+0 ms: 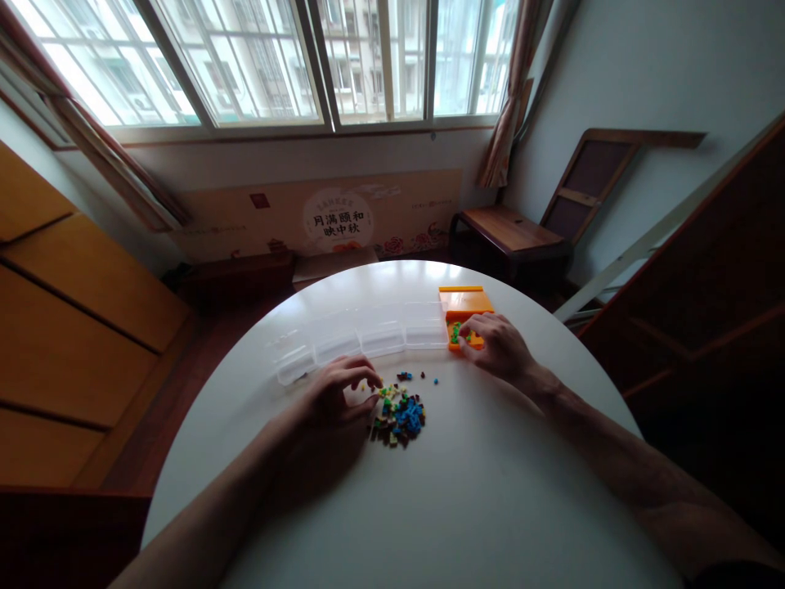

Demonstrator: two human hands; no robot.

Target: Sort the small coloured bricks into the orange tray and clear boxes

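A pile of small building blocks [408,415], blue, green, yellow and dark, lies on the white table. At its left edge is my left hand [343,391], thumb and fingers curved with a gap between them; I see nothing held. My right hand [495,345] reaches over the lower tray of an open orange box [469,314], fingertips pinched close together. Small green blocks [455,332] lie in that tray by the fingertips. Whether a block is between those fingertips is too small to tell. A few loose blocks [405,375] lie just beyond the pile.
Several clear plastic boxes [383,337] with raised lids stand in a row left of the orange box. The round white table [429,507] has its far edge near a wooden chair [515,229]. Windows and a printed banner [233,217] are behind.
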